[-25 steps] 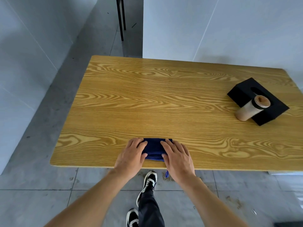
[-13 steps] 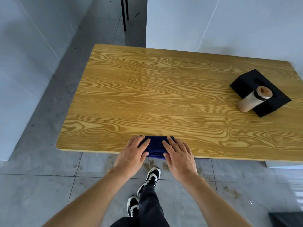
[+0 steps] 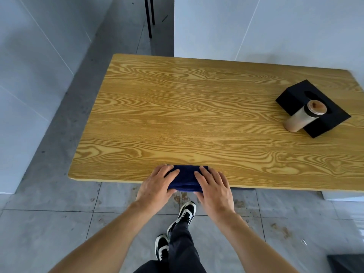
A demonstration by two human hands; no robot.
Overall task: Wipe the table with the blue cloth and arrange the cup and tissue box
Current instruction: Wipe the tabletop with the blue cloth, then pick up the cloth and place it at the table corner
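Both hands, left hand (image 3: 157, 184) and right hand (image 3: 213, 187), press flat on the folded blue cloth (image 3: 186, 179) at the tabletop (image 3: 177, 115) bottom edge, spreading pressure for wiping. Cup (image 3: 303, 118) leans against tissue box (image 3: 295, 95), right of frame, awaiting arranging.

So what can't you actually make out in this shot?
All in the head view:
- Blue cloth: its ends are covered by the left hand and right hand, so its full size is unknown.
- Black tissue box: the cup stands in front and hides part of its near side.
- Table: right end cut off by the picture edge; its legs are hidden beneath the top.
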